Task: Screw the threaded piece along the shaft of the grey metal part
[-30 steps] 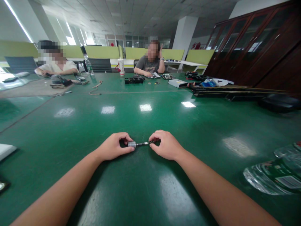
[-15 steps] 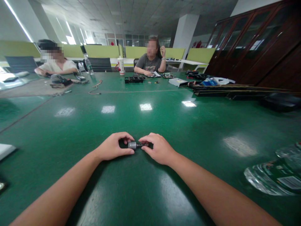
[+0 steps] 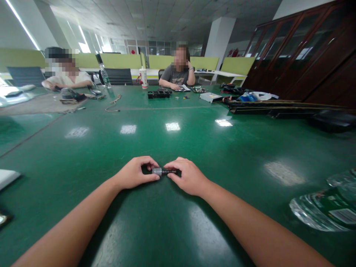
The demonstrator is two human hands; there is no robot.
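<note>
A small grey cylindrical part (image 3: 157, 171) with a thin dark shaft lies sideways between my hands, low over the green table (image 3: 155, 137). My left hand (image 3: 137, 172) grips the grey body between thumb and fingers. The fingers of my right hand (image 3: 187, 173) close round the dark shaft, whose tip points right into the palm. Both wrists rest near the table surface.
Clear plastic bottles (image 3: 325, 209) lie at the right edge. A black module (image 3: 158, 94), a looped cord (image 3: 112, 104) and long black rails (image 3: 258, 107) are at the far side. Two people sit across the table. A white object (image 3: 8, 178) is at the left edge.
My hands and the grey part are almost unmoved. The person across the table has lowered a raised hand toward the head.
</note>
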